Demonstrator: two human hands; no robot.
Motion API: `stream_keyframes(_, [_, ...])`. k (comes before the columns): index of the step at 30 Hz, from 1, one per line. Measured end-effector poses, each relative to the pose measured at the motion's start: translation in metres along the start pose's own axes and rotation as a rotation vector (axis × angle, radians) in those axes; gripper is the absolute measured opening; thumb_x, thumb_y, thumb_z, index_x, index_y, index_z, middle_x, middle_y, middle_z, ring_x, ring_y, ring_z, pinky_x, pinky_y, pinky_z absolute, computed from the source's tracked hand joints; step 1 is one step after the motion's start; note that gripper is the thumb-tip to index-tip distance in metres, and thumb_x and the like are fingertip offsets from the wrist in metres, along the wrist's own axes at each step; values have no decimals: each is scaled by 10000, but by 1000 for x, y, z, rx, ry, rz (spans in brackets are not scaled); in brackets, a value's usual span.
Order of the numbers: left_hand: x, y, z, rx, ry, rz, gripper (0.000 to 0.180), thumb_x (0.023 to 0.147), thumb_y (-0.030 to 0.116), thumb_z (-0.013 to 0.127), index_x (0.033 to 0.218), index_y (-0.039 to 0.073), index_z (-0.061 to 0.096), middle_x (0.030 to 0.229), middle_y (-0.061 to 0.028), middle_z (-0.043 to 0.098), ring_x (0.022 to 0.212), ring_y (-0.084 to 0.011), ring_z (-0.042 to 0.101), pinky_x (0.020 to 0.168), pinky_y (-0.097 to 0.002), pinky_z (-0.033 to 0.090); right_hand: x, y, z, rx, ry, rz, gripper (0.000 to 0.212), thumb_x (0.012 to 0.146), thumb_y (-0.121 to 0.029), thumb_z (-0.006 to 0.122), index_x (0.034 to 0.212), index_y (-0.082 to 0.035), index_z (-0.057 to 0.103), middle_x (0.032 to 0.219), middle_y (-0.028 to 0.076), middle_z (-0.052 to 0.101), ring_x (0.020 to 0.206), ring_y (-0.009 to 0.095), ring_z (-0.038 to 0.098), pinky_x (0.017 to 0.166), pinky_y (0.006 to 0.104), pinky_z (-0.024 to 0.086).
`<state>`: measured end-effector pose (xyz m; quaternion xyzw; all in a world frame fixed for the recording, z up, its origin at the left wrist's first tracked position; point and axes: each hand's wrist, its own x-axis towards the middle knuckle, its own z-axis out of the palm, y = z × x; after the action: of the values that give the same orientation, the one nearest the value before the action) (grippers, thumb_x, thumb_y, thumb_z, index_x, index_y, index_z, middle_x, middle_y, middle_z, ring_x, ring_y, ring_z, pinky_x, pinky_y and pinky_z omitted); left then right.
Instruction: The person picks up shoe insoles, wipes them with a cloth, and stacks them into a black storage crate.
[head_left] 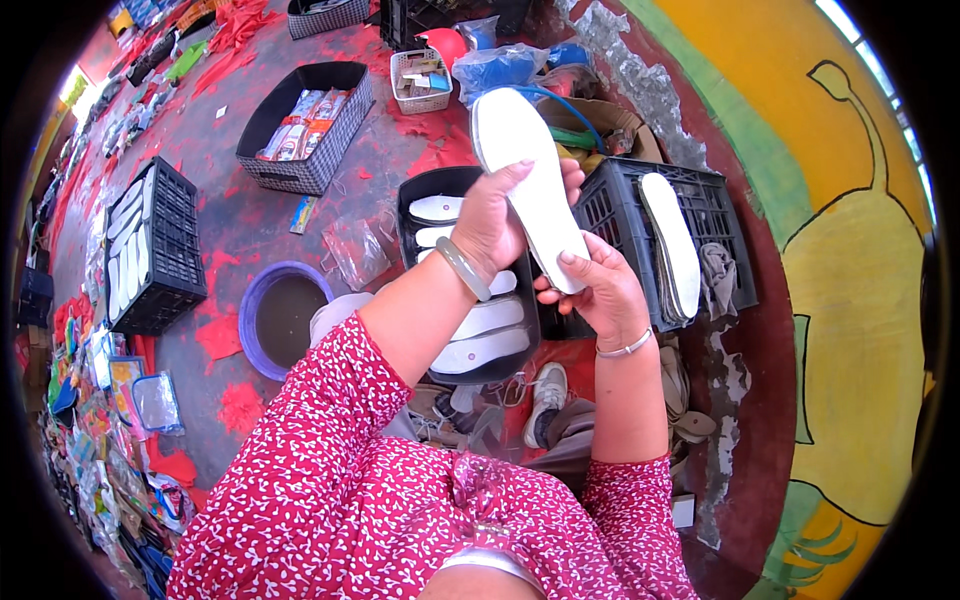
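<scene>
A white shoe insole (520, 150) is held up in front of me, tilted, its wide toe end pointing up and away. My left hand (497, 222) closes round its middle from the left, thumb on the upper face. At the narrow heel end, my right hand (606, 292) pinches it between thumb and fingers. Its edge looks layered, so whether it is one insole or a pair I cannot tell. Just below stands a black bin (408, 205) with several white insoles (484, 350) lying in rows. To the right, a stack of insoles (672, 245) rests on a black plastic crate (622, 190).
On the left are a black crate (180, 250) of white insoles and a purple basin (248, 330) of murky liquid. Farther off stand a checked fabric box (310, 172) with packets and a white basket (424, 103). A painted wall (850, 300) bounds the right side.
</scene>
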<state>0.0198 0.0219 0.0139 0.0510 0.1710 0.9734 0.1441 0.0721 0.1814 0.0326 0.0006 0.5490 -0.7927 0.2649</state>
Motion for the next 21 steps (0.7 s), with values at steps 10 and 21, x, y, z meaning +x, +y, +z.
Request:
stream_keyframes(10, [3,28,-3,-53,-12,160,450,826,108,494,1243,-7,372,1089,-203,539,1010,-319,552,936,-473,429,5,11,-3,208,-69,54,399,831,-188,634,1120,41,482,823,193,647,601,194,659,441,193,490])
stream_keyframes(21, [7,28,-13,-31,102,247,309,845,72,456,1131,-39,420,964,-186,565,859,-286,583,813,-424,480,9,24,19,-278,202,-172,293,869,-206,582,1053,16,532,677,96,646,505,137,610,436,185,415])
